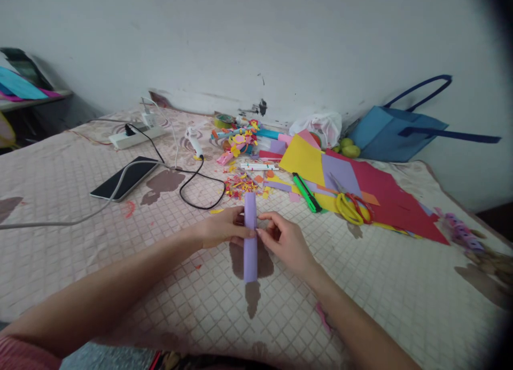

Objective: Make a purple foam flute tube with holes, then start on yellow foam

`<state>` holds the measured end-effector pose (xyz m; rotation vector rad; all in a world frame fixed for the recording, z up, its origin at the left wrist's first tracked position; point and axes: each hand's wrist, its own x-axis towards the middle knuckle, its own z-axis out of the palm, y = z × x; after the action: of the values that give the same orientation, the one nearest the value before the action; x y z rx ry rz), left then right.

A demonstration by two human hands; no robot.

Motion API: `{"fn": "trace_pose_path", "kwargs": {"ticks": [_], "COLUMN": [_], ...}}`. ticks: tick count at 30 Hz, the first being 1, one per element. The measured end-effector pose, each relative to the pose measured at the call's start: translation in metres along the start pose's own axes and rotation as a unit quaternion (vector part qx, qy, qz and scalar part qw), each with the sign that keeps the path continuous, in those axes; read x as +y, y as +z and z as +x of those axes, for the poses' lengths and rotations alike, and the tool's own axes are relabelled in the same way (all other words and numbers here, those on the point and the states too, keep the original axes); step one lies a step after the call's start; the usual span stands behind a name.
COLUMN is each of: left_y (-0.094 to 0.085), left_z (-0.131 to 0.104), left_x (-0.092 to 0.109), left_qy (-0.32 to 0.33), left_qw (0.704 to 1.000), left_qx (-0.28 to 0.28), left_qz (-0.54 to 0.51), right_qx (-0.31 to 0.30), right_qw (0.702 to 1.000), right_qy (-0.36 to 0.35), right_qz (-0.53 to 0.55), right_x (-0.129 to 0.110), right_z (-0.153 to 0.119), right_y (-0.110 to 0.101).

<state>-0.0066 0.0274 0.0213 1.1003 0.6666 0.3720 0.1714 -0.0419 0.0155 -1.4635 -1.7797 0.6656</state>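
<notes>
A purple paper roll (250, 257) points away from me above the middle of the table. My left hand (222, 228) is closed around it from the left, with the thumb lying across its top. From the right, my right hand (286, 241) meets the roll's edge with thumb and forefinger bent near each other. Whether those right fingertips pinch the paper's edge or only touch it is hard to see. Just beyond the roll lies a heap of small coloured paper scraps (242, 185).
Right of centre are a green cutter (306, 192), yellow-and-red scissors (350, 207) and red paper sheets (396, 204). A glue gun (195, 143), black phone (126, 178) and white power strip (136, 137) with cables lie left. A blue bag (396, 132) leans at the wall.
</notes>
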Motion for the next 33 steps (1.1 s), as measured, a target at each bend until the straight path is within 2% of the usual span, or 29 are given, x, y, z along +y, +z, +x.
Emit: {"fn": "trace_pose_path", "kwargs": {"ticks": [3, 6, 9, 11, 13, 16, 18, 21, 23, 29, 31, 33], "left_y": [0.0, 0.0, 0.0, 0.0, 0.0, 0.0, 0.0, 0.001, 0.002, 0.004, 0.004, 0.003], "left_z": [0.001, 0.001, 0.0, -0.001, -0.001, -0.001, -0.001, 0.0, 0.0, -0.002, -0.003, -0.004], "left_x": [-0.001, -0.002, -0.001, 0.001, 0.001, 0.0, -0.001, -0.003, -0.004, -0.004, -0.002, 0.001], "left_qy": [0.02, 0.024, 0.013, 0.001, -0.007, -0.009, 0.0, 0.014, 0.016, 0.004, -0.01, -0.016], "left_qw": [1.0, 1.0, 1.0, 1.0, 1.0, 0.999, 0.999, 0.999, 0.999, 0.998, 0.997, 0.997], "left_qx": [0.012, 0.005, -0.007, -0.014, -0.022, -0.034, -0.037, -0.035, -0.036, -0.065, -0.07, -0.07], "left_qz": [0.016, 0.019, 0.016, 0.01, 0.004, 0.005, 0.003, -0.002, 0.002, -0.013, -0.029, -0.036], "right_qx": [0.002, 0.02, 0.065, 0.104, 0.136, 0.123, 0.104, 0.112, 0.121, 0.114, 0.126, 0.158], "right_qw": [0.996, 0.996, 0.988, 0.966, 0.951, 0.972, 0.988, 0.992, 0.99, 0.989, 0.989, 0.982], "right_qy": [-0.067, -0.086, -0.037, 0.009, 0.039, 0.046, 0.011, -0.05, -0.066, -0.093, -0.068, -0.015], "right_qz": [-0.067, -0.015, 0.134, 0.236, 0.274, 0.195, 0.117, 0.042, 0.016, -0.003, 0.029, 0.098], "right_x": [-0.004, -0.007, -0.004, 0.001, 0.004, 0.004, -0.001, -0.007, -0.009, -0.005, -0.003, 0.001], "right_z": [-0.001, 0.0, 0.002, 0.004, 0.005, 0.004, 0.003, 0.001, 0.0, 0.001, 0.003, 0.005], "right_y": [-0.001, -0.004, -0.008, -0.011, -0.012, -0.01, -0.006, 0.001, 0.006, 0.009, 0.005, -0.001]}}
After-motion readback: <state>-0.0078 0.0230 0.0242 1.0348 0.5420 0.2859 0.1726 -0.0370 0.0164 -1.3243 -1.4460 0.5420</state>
